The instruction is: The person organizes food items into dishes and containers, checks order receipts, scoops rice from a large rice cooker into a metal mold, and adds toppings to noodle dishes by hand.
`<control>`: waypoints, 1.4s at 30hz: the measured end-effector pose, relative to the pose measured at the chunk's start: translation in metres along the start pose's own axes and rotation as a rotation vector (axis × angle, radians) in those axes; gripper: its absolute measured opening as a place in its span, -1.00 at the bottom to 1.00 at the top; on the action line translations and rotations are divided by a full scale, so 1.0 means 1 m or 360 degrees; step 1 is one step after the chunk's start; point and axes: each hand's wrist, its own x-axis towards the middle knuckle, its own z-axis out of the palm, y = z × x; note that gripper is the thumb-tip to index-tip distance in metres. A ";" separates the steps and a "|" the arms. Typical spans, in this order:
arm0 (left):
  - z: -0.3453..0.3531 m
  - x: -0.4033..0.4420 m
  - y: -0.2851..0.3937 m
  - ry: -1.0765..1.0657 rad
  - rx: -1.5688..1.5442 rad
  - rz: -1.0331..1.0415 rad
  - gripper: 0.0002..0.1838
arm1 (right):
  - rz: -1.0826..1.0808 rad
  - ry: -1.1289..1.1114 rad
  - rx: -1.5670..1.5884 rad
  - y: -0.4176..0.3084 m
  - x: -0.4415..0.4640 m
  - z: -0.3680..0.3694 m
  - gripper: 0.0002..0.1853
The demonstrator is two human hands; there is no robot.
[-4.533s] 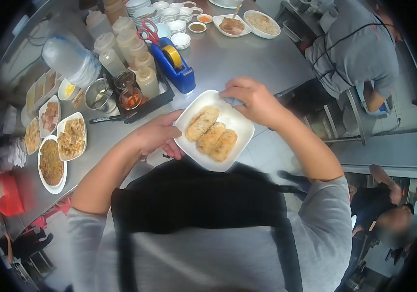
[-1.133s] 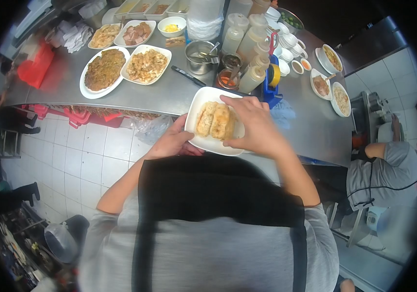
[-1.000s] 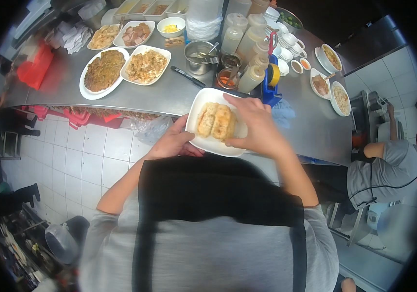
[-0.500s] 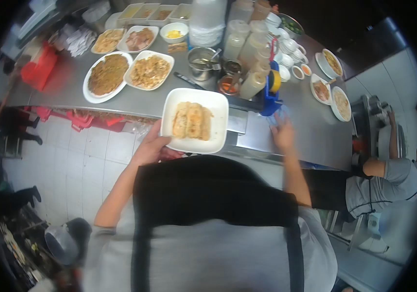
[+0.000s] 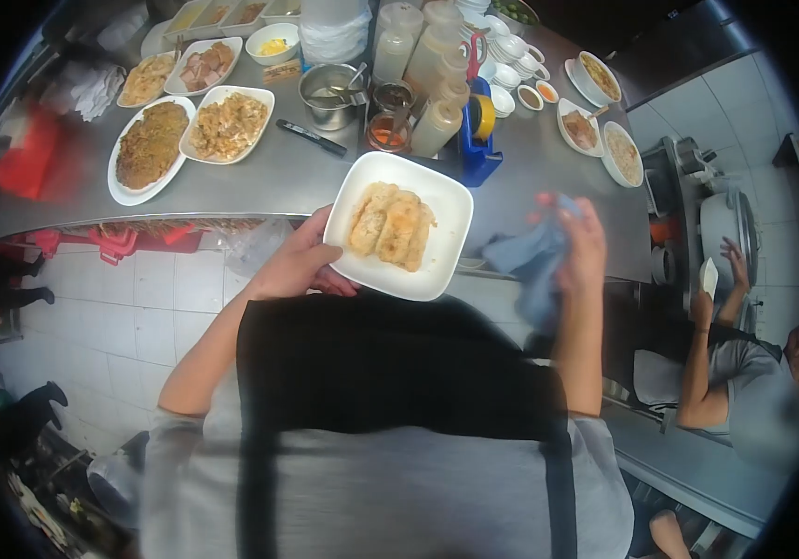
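My left hand (image 5: 304, 264) grips the left corner of a white square plate (image 5: 450, 200), thumb over the rim and fingers beneath. Golden-brown rolls of food (image 5: 393, 227) lie side by side on the plate. To the right of the plate, over the front edge of the steel counter, my right hand (image 5: 578, 244) holds a blue-grey cloth (image 5: 534, 261) that hangs down, partly blurred by motion. The plate is in the air in front of the black apron (image 5: 390, 359).
On the steel counter (image 5: 297, 186) are an oval plate of food (image 5: 150, 151), a square plate (image 5: 229, 125), a metal pot (image 5: 332, 96), sauce bottles (image 5: 437, 127) and a blue tape dispenser (image 5: 480, 158). A co-worker (image 5: 730, 373) stands at the right, holding something white.
My right hand has left the rolls, reached to the counter and lifted the cloth. My left hand still holds the plate. The co-worker at the right has raised both hands.
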 end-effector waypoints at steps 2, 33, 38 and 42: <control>0.002 0.004 -0.002 -0.0065 0.0030 -0.0006 -0.37 | -0.0012 -0.0009 -0.0491 0.012 0.006 0.011 -0.93; 0.003 0.018 -0.008 -0.0232 0.0046 -0.0080 -0.41 | -0.0952 -0.1189 -0.2788 0.020 -0.005 0.071 -0.63; 0.001 0.023 -0.013 -0.0245 0.0016 -0.0109 -0.41 | -0.0857 -0.1263 -0.2757 0.015 -0.011 0.069 -0.63; 0.000 0.027 -0.014 -0.0274 0.0032 -0.0104 -0.40 | -0.0750 -0.1381 -0.2636 0.012 -0.013 0.069 -0.64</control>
